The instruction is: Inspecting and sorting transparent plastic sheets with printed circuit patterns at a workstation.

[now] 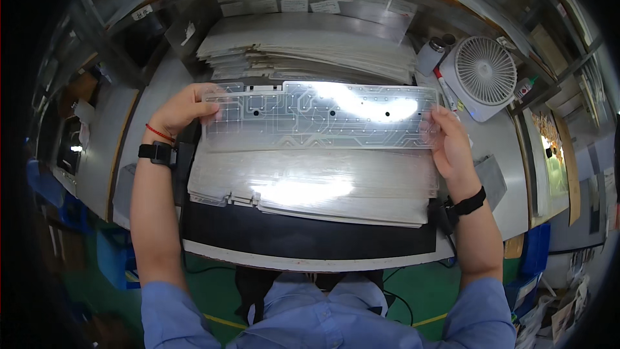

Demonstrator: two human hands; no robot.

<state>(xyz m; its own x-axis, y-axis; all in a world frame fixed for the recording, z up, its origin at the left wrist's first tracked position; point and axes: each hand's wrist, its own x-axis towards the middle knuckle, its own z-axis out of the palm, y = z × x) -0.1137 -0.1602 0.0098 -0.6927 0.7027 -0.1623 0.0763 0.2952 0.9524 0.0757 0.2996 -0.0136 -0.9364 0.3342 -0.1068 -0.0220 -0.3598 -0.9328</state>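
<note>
Between my hands I hold up a clear, flexible circuit sheet (284, 116) with fine printed traces and a few black dots. Its left end is pinched by my left hand (194, 106), thumb on the near face. At the right end, my right hand (450, 142) grips the edge, some fingers showing blurred through the film. Bright glare covers the sheet's upper right part. Below it on the table lies a stack of similar pale sheets (310, 178), with notched corners at the near left. Farther back, another tall stack of sheets (323, 35) rests in a loose pile.
A white fan (485, 71) stands at the back right, beside a metal-lidded container (431, 52) and a red-and-white marker (445, 84). A black mat (310, 236) lies under the near stack, along the table's front edge. Paper labels (294, 5) line the back, under a shelf.
</note>
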